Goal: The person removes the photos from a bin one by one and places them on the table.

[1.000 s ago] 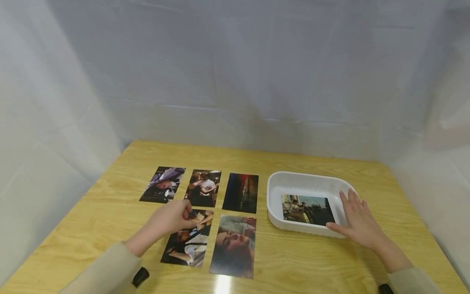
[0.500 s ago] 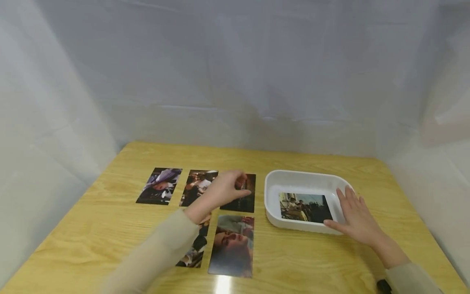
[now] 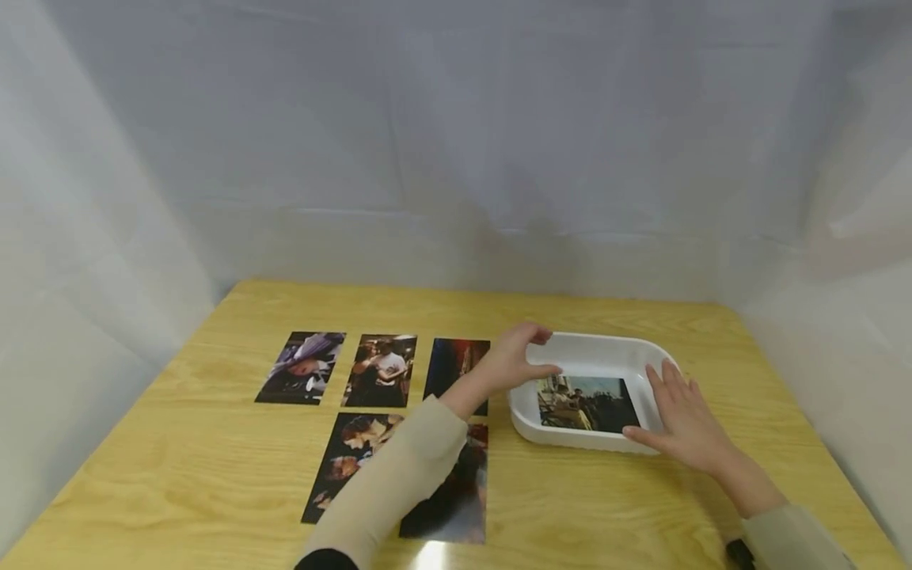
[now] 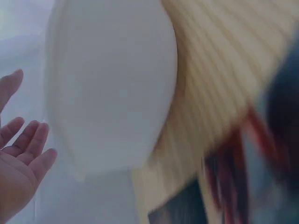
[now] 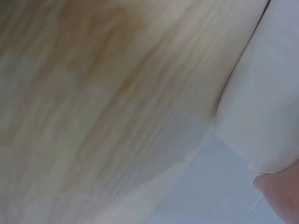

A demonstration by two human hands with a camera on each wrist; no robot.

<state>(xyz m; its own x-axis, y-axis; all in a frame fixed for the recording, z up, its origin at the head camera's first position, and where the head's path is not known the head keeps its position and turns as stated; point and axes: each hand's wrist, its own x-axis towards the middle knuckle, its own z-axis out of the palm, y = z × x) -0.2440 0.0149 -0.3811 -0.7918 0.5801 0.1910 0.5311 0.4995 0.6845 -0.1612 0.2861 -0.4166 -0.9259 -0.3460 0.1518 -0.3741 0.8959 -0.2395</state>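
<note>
A white plastic tray (image 3: pixel 527 431) stands on the table's right half, with one photo (image 3: pixel 591 404) lying flat in it. At the tray's left end is my left hand (image 3: pixel 509 360), thumb and fingers apart and holding nothing. The left wrist view shows this hand (image 4: pixel 23 168) with fingers spread beside the tray (image 4: pixel 112 93). My right hand (image 3: pixel 691 431) rests along the right rim, fingers fairly straight, thumb near the front corner. In the right wrist view only a bit of this hand (image 5: pixel 282 193) shows, close to the tray's edge (image 5: pixel 266 107).
Left of the tray, photos lie in two rows: a purple-toned one (image 3: pixel 302 368), a dancing couple (image 3: pixel 381 370), a dark blue-red one (image 3: pixel 447 368), a dark group (image 3: pixel 345 451) and a face photo (image 3: pixel 456 507). The left forearm partly covers some. White sheets (image 3: pixel 456 158) surround the wooden table (image 3: pixel 178 467).
My left hand has moved right, from above the lower-left photo, past the dark photo, to the tray's left end. My right hand stays at the tray's right side. The view shifts slightly.
</note>
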